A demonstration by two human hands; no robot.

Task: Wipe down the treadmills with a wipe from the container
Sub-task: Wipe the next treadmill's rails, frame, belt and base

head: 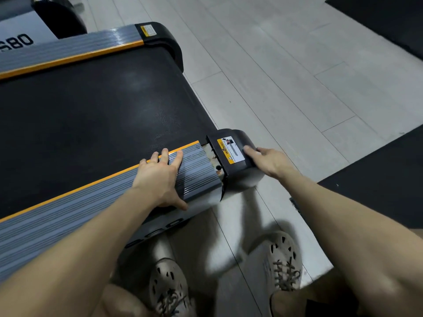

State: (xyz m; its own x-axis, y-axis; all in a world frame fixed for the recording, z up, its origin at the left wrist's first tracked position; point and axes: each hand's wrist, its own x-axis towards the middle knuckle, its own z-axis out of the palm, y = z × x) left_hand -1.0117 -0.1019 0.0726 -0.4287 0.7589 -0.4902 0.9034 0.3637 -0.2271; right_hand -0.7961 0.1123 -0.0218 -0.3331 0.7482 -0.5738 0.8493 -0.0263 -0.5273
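Left hand (158,179) flat on side rail (68,216) | right hand (270,161) spread, pressing end cap (240,136) | no wipe visible | treadmill (91,110) probably rigid, heavy; ribbed rail offers best hold.

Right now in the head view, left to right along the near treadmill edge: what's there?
Grey side rail → left hand → warning label → right hand → black floor mat.

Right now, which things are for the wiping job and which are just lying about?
For the job: near treadmill's grey side rail, left hand resting on it; black end cap, right hand touching it; belt; second treadmill. No wipe or container shows.
Just lying about: black floor mats; shoes; pale floor.
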